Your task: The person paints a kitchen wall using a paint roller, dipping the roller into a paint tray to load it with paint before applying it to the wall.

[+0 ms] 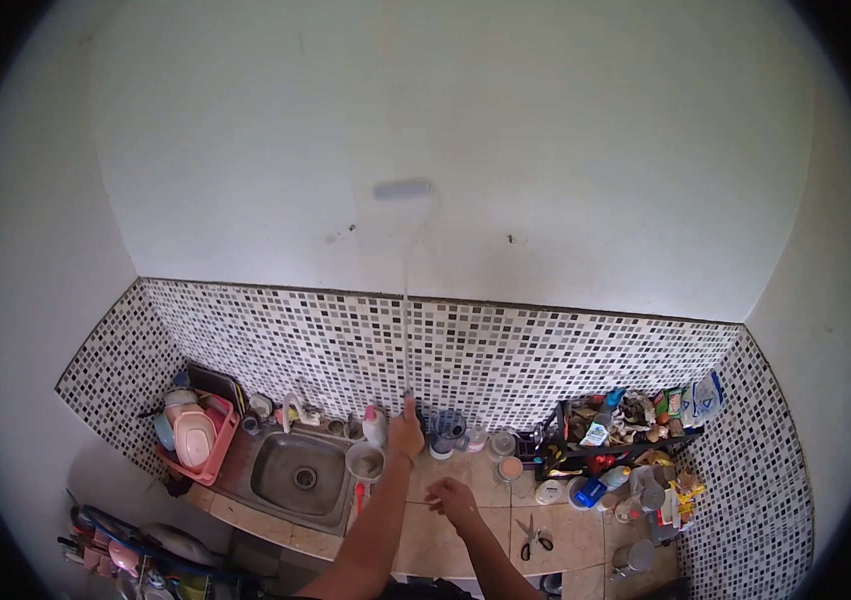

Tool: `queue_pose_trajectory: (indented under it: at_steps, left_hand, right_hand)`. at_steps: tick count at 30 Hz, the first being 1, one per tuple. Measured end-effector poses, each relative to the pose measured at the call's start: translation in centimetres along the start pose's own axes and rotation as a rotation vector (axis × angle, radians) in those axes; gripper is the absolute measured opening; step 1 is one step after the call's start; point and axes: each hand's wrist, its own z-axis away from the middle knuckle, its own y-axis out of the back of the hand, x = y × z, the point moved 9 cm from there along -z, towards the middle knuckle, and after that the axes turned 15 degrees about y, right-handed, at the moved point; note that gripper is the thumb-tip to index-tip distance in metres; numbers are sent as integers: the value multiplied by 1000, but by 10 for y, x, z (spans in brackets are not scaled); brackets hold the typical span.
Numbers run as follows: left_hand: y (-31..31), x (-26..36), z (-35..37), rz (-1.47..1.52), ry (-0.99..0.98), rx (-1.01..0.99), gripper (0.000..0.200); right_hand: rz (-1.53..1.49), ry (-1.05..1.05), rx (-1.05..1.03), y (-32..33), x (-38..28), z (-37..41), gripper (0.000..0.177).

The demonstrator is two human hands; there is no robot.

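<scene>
My left hand [406, 436] is closed around the lower end of a paint roller's long thin pole [407, 340]. The roller head [403, 189], pale and cylindrical, lies against the white wall [546, 130] above the tiles. My right hand [453, 501] hovers over the counter, fingers loosely bent and apart, with nothing visible in it. Below and right of it, black-handled scissors [534, 540] lie on the counter. Beside my left forearm are a bowl [365, 462] and a white bottle with a pink top [375, 427].
A steel sink [298, 480] with a white faucet [296, 408] is at left, beside a pink dish rack [221, 455]. Jars and a clear jug [448, 430] line the tiled backsplash [506, 345]. A black rack [626, 440] with packets crowds the right. Two small holes mark the wall.
</scene>
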Motion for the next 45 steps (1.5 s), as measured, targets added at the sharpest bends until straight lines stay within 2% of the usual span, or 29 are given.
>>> queue_pose_trajectory:
  at_steps: [2, 4, 6, 7, 10, 13, 15, 18, 20, 22, 24, 27, 32, 36, 38, 39, 41, 42, 43, 45]
  left_hand:
    - [-19, -31, 14, 41, 105, -72, 86]
    - [-16, -33, 50, 41, 243, -203, 83]
    - [-11, -25, 68, 105, 337, -313, 80]
    - [-9, -22, 67, 108, 319, -340, 80]
    - [2, -10, 70, 78, 217, -432, 75]
    - [13, 12, 68, -10, 10, -496, 63]
    - [23, 26, 65, -38, -99, -470, 52]
    - [32, 45, 61, -59, -102, -683, 40]
    - [48, 47, 46, 157, -276, -467, 36]
    - [76, 68, 49, 265, -348, -382, 38]
    - [108, 86, 53, 272, -312, -441, 45]
    - [131, 74, 44, 359, -206, -549, 42]
    - [160, 50, 40, 236, -14, -552, 27]
    - [174, 26, 37, 170, 75, -611, 27]
    - [181, 21, 35, 177, 80, -638, 29]
    - [185, 20, 33, 222, 88, -651, 29]
    - [194, 18, 29, 305, 107, -678, 29]
    - [196, 14, 20, 349, 128, -675, 22]
    - [201, 16, 15, 340, 86, -629, 19]
    - [210, 18, 9, 327, 6, -540, 17]
  right_hand:
    - [33, -35, -3, 5, 4, 4, 22]
    - [57, -71, -17, 3, 10, 8, 24]
    - [45, 18, 26, 0, 15, -3, 27]
    - [41, 65, 49, -1, 15, -12, 29]
    - [342, 330, 20, -10, -10, -39, 32]
    - [-41, 381, 72, -33, -28, -50, 34]
    - [-83, 473, 51, -46, -47, -56, 35]
    - [-143, 481, 45, -74, -88, -44, 35]
    - [-165, 502, 54, -87, -113, -42, 36]
    - [-195, 572, 74, -100, -123, -46, 36]
    - [-120, 583, 149, -110, -134, -52, 35]
    - [-130, 592, 207, -125, -139, -52, 35]
    - [-137, 520, 235, -145, -103, -49, 34]
    - [180, 728, 391, -145, -97, -81, 33]
    - [332, 880, 479, -145, -139, -94, 32]
    - [299, 812, 451, -143, -156, -106, 32]
    - [272, 840, 410, -141, -215, -118, 34]
    - [278, 937, 397, -143, -254, -118, 36]
    - [258, 841, 369, -144, -282, -120, 38]
    - [237, 836, 341, -146, -327, -131, 42]
